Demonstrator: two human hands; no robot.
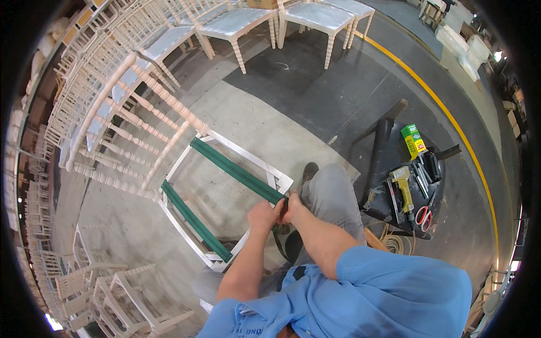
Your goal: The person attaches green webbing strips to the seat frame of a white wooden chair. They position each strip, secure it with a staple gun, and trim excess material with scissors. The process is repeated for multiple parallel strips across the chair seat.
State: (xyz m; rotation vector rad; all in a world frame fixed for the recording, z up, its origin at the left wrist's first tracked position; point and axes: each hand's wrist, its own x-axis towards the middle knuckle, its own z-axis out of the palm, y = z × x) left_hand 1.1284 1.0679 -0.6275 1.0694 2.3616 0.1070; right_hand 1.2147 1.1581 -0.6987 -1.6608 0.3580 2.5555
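A white wooden chair frame (257, 159) with a spindle back (135, 121) lies in front of me, its seat opening uncovered. Two green webbing straps run across that opening. One strap (234, 170) reaches from the backrest side to the rail by my hands; the other strap (194, 221) lies farther left and nearer me. At the near end of the first strap, my left hand (263, 216) and my right hand (293, 208) are pressed together with closed fingers, gripping the strap end at the rail. The fingertips are partly hidden, and a dark loose length hangs below them.
To my right, a black stool (378, 191) holds a yellow staple gun (402, 188), red-handled scissors (423, 218) and a green-yellow box (413, 141). A coiled hose (396, 243) lies beside it. White chairs (319, 17) stand across the back and left; more frames (127, 298) are at lower left.
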